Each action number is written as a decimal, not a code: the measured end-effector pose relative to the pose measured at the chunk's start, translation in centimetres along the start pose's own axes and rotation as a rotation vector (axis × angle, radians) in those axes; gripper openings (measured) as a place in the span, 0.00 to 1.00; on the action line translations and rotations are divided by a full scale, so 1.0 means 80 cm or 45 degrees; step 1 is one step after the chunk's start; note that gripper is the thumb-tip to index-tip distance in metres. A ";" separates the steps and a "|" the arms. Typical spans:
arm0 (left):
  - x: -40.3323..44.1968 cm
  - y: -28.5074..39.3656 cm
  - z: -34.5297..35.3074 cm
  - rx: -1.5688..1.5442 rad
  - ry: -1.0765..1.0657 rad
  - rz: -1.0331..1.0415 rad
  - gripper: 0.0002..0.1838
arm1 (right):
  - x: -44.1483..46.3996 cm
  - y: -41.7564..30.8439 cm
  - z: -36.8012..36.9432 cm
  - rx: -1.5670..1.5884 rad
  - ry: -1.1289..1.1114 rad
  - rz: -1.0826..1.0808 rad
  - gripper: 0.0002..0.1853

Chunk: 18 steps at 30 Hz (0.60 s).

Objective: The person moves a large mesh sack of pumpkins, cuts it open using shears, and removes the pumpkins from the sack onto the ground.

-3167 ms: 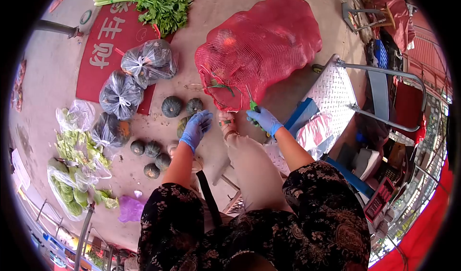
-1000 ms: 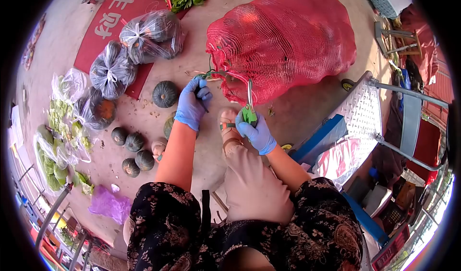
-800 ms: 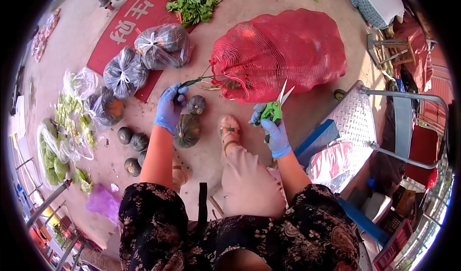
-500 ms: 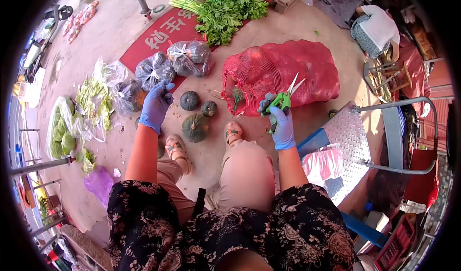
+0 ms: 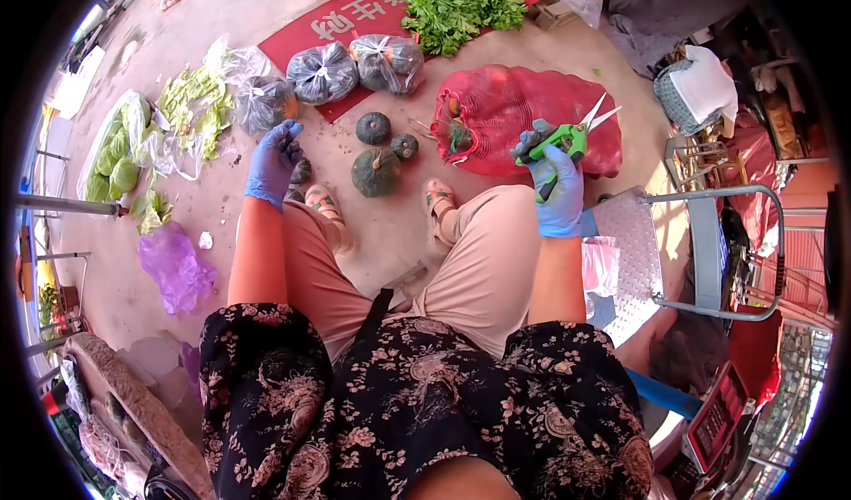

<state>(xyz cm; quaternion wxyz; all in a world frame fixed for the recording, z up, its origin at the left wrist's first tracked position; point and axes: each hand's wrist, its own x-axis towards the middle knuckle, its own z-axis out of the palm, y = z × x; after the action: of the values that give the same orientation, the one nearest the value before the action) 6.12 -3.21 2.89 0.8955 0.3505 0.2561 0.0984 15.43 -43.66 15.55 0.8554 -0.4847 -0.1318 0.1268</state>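
Observation:
My right hand (image 5: 557,185), in a blue glove, grips green-handled scissors (image 5: 567,140). Their two blades stand slightly apart and point up and right, in front of the red mesh sack (image 5: 523,110) of pumpkins. My left hand (image 5: 274,165), gloved too, is raised with curled fingers and darkened fingertips; whatever they may hold is hidden. It is nearest to a bagged pumpkin (image 5: 263,105). Between my hands, on the floor, are a large dark green pumpkin (image 5: 376,173) and two smaller ones (image 5: 373,128). More pumpkins (image 5: 301,172) lie partly behind my left hand.
Clear bags of pumpkins (image 5: 322,73) and bunches of celery (image 5: 461,8) lie on a red banner (image 5: 355,21). Leafy scraps (image 5: 195,101), bagged greens (image 5: 115,159) and a purple bag (image 5: 175,265) are at left. A metal platform cart (image 5: 634,234) stands at right, beside a stool (image 5: 700,159).
The view has shifted, so the floor items appear higher and farther right. My knees are farther apart. My right hand still holds the scissors, and my left hand stays raised with curled fingers.

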 end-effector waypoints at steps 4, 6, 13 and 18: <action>-0.014 -0.002 0.046 0.188 -0.131 0.018 0.12 | 0.023 0.018 0.007 -0.201 0.160 0.240 0.18; -0.011 -0.021 0.104 0.379 -0.264 -0.078 0.17 | 0.055 0.045 0.019 -0.588 0.094 0.394 0.18; 0.069 -0.092 0.181 0.343 -0.344 -0.574 0.15 | 0.157 0.222 0.054 -1.529 -0.515 0.039 0.36; 0.155 -0.097 0.105 0.378 -0.116 -0.726 0.14 | 0.191 0.281 -0.018 -0.214 -0.425 0.820 0.20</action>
<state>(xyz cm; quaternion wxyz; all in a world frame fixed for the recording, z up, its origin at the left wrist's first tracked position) 21.07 -9.35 -1.98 0.8367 0.3953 0.3151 -0.2106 28.18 -28.29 -2.99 0.6956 -0.5425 -0.1201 0.4555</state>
